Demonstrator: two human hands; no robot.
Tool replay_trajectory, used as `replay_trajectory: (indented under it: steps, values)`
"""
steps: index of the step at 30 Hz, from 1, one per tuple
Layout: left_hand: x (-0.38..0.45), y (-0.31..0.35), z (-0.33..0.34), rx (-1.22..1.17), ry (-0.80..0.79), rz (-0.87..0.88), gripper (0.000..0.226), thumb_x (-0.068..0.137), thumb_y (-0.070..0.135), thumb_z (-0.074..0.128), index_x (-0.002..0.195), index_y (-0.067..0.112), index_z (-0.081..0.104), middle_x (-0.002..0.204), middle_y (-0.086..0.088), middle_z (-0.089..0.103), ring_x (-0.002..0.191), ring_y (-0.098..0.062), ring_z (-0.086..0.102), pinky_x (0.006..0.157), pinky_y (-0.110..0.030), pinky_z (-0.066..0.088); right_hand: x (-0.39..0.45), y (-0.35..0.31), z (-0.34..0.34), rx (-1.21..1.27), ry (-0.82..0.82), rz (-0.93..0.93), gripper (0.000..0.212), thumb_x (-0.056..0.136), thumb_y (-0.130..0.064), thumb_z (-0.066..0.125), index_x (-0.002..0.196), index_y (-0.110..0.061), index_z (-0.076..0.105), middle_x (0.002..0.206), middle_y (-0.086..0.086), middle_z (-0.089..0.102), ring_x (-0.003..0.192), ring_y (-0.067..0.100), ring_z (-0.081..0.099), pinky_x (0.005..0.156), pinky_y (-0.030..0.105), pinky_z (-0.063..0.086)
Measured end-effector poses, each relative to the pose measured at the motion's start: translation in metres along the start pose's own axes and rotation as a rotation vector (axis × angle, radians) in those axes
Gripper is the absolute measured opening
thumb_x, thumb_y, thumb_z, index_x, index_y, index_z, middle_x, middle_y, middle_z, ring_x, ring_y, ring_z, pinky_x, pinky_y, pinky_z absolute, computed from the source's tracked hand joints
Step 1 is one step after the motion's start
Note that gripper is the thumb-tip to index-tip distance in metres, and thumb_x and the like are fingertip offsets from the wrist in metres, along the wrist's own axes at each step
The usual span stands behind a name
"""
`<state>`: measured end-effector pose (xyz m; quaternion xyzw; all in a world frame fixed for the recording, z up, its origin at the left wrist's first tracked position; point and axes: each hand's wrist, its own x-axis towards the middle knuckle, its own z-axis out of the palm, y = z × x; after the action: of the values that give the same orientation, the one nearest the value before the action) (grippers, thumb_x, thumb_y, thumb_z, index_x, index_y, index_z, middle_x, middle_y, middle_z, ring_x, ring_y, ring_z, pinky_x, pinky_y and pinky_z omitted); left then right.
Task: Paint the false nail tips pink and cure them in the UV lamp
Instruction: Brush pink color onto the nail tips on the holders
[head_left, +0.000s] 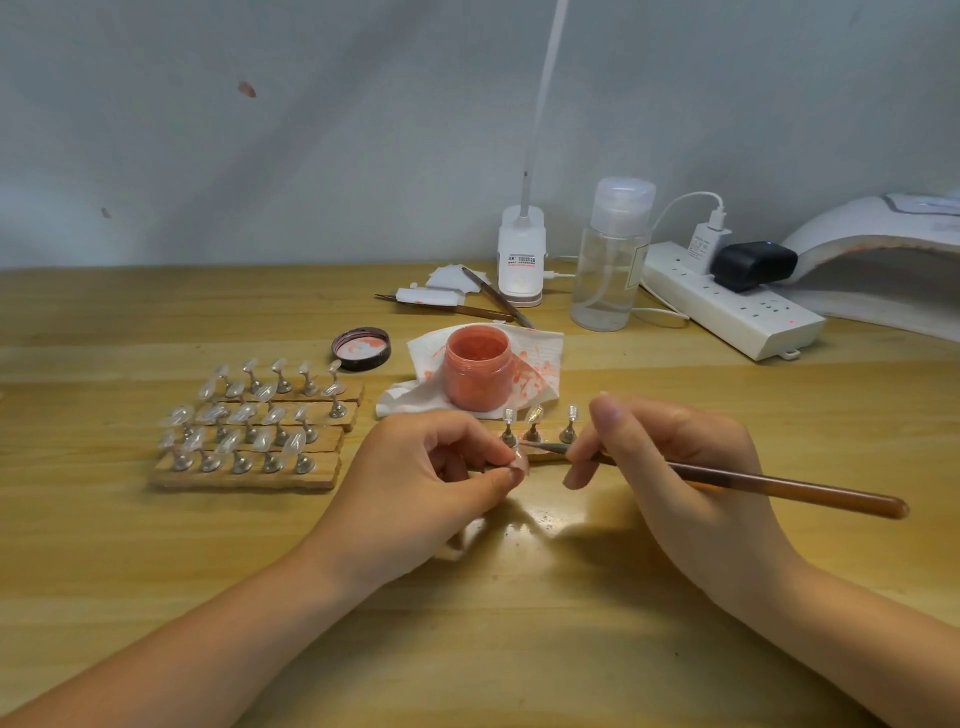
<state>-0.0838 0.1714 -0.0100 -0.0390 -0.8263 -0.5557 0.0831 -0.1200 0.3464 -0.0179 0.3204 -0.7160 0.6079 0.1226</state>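
Note:
My left hand (441, 467) pinches a small false nail tip (519, 462) between thumb and fingers at the table's middle. My right hand (670, 467) grips a brown brush (779, 488), its fine tip touching that nail tip. Just behind my fingers, a wooden strip carries three metal stands (535, 431). An open jar of pink paint (479, 371) sits on a stained white tissue (540, 358). Several clear nail tips on stands fill wooden strips (249, 426) to the left. The white UV lamp (883, 249) stands at the far right.
The jar's lid (362, 348) lies left of the jar. Behind it are two more brushes (483, 306), a desk lamp base (521, 260), a clear pump bottle (613, 260) and a white power strip (727, 301) with plugs.

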Motion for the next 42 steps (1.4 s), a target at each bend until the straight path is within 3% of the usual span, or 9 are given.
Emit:
replay_trajectory:
  steps: [4, 9, 19, 26, 30, 34, 37, 40, 42]
  values:
    - [0.0005, -0.0009, 0.0004, 0.001, 0.012, 0.002, 0.022, 0.069, 0.009, 0.076, 0.059, 0.027, 0.067, 0.051, 0.010, 0.060, 0.043, 0.000, 0.048, 0.043, -0.011, 0.038, -0.0014, -0.0027, 0.0008, -0.035, -0.009, -0.023, 0.039, 0.086, -0.036, 0.050, 0.060, -0.012, 0.067, 0.055, -0.002, 0.065, 0.054, 0.012, 0.061, 0.056, 0.026, 0.047]
    - [0.0007, -0.0016, -0.0001, 0.013, 0.017, 0.005, 0.022, 0.069, 0.013, 0.077, 0.058, 0.030, 0.068, 0.056, 0.011, 0.062, 0.046, 0.002, 0.048, 0.045, -0.010, 0.038, -0.0032, -0.0040, 0.0007, 0.050, 0.003, 0.002, 0.051, 0.086, -0.051, 0.046, 0.060, -0.013, 0.065, 0.049, 0.004, 0.061, 0.045, 0.020, 0.057, 0.052, 0.033, 0.046]
    - [0.0006, 0.0003, 0.0001, 0.020, 0.005, 0.017, 0.020, 0.070, 0.010, 0.075, 0.061, 0.026, 0.066, 0.054, 0.014, 0.060, 0.044, 0.003, 0.047, 0.044, -0.008, 0.036, 0.0001, 0.0001, 0.0016, -0.003, 0.000, 0.016, 0.040, 0.086, -0.035, 0.047, 0.063, -0.009, 0.067, 0.058, 0.005, 0.065, 0.055, 0.006, 0.059, 0.057, 0.010, 0.039]
    - [0.0015, -0.0015, 0.0005, 0.025, 0.014, 0.024, 0.021, 0.070, 0.010, 0.075, 0.061, 0.026, 0.066, 0.055, 0.014, 0.060, 0.044, 0.000, 0.044, 0.045, -0.009, 0.036, -0.0034, -0.0020, 0.0007, 0.041, -0.031, -0.010, 0.053, 0.088, -0.051, 0.043, 0.059, -0.013, 0.067, 0.053, 0.003, 0.063, 0.051, 0.015, 0.059, 0.053, 0.029, 0.046]
    - [0.0016, -0.0016, 0.0000, 0.039, 0.003, 0.028, 0.019, 0.070, 0.011, 0.076, 0.062, 0.026, 0.067, 0.055, 0.016, 0.060, 0.044, 0.001, 0.044, 0.046, -0.009, 0.035, -0.0031, -0.0016, 0.0000, 0.104, 0.008, -0.011, 0.045, 0.089, -0.036, 0.046, 0.057, -0.010, 0.066, 0.051, 0.003, 0.061, 0.049, 0.005, 0.055, 0.053, 0.009, 0.038]
    - [0.0008, -0.0011, -0.0004, 0.037, -0.004, 0.032, 0.016, 0.071, 0.012, 0.076, 0.064, 0.024, 0.068, 0.056, 0.017, 0.060, 0.046, 0.001, 0.046, 0.046, -0.008, 0.035, -0.0014, -0.0007, 0.0008, 0.056, 0.017, 0.012, 0.041, 0.089, -0.031, 0.043, 0.061, -0.010, 0.065, 0.057, 0.004, 0.063, 0.054, 0.003, 0.057, 0.056, 0.006, 0.037]
    - [0.0007, -0.0011, -0.0002, 0.040, 0.002, 0.035, 0.021, 0.070, 0.011, 0.076, 0.061, 0.027, 0.067, 0.056, 0.017, 0.061, 0.045, 0.003, 0.046, 0.046, -0.008, 0.035, -0.0006, -0.0017, 0.0015, 0.042, 0.001, 0.023, 0.041, 0.088, -0.034, 0.045, 0.063, -0.009, 0.066, 0.059, 0.006, 0.065, 0.057, 0.009, 0.061, 0.057, 0.014, 0.043]
    - [0.0005, -0.0012, 0.0001, 0.045, 0.006, 0.036, 0.024, 0.070, 0.010, 0.076, 0.060, 0.029, 0.066, 0.051, 0.018, 0.058, 0.043, 0.004, 0.046, 0.044, -0.006, 0.033, -0.0013, -0.0035, 0.0018, 0.027, -0.018, 0.030, 0.045, 0.088, -0.040, 0.046, 0.064, -0.009, 0.067, 0.059, 0.006, 0.065, 0.059, 0.017, 0.062, 0.058, 0.033, 0.049]
    - [0.0005, -0.0014, 0.0001, 0.043, 0.007, 0.032, 0.023, 0.070, 0.010, 0.076, 0.060, 0.028, 0.066, 0.051, 0.018, 0.059, 0.042, 0.004, 0.045, 0.044, -0.006, 0.033, -0.0020, -0.0045, 0.0020, 0.015, -0.029, 0.029, 0.048, 0.088, -0.043, 0.044, 0.062, -0.010, 0.067, 0.059, 0.005, 0.065, 0.057, 0.020, 0.062, 0.058, 0.039, 0.048]
